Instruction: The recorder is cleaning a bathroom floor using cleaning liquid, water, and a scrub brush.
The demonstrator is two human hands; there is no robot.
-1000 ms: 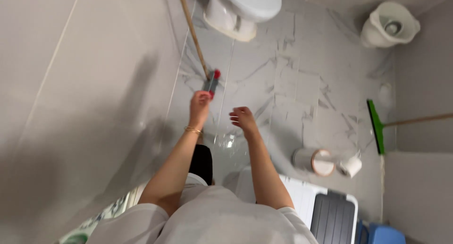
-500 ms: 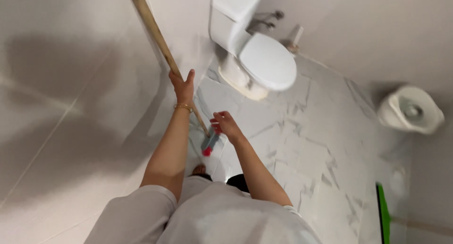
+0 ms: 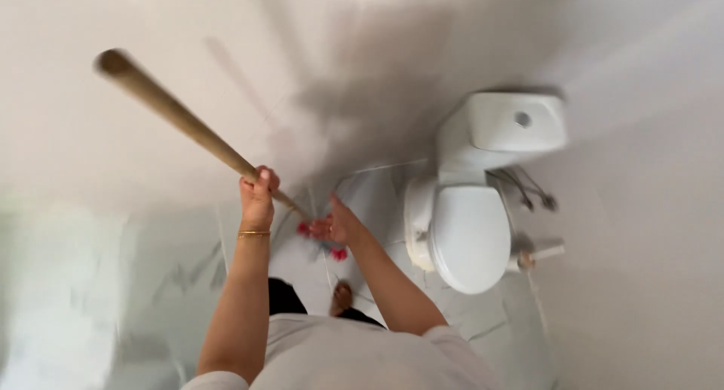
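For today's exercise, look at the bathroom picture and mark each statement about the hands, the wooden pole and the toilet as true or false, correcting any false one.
1. The left hand is closed around the wooden pole. True.
2. The toilet has its lid up. False: the lid is down.
3. The right hand is down by the red and blue head at the pole's lower end. True.
4. The pole lies flat on the floor. False: it is held slanting up to the left.
5. A gold bracelet sits on the right wrist. False: it is on the left wrist.
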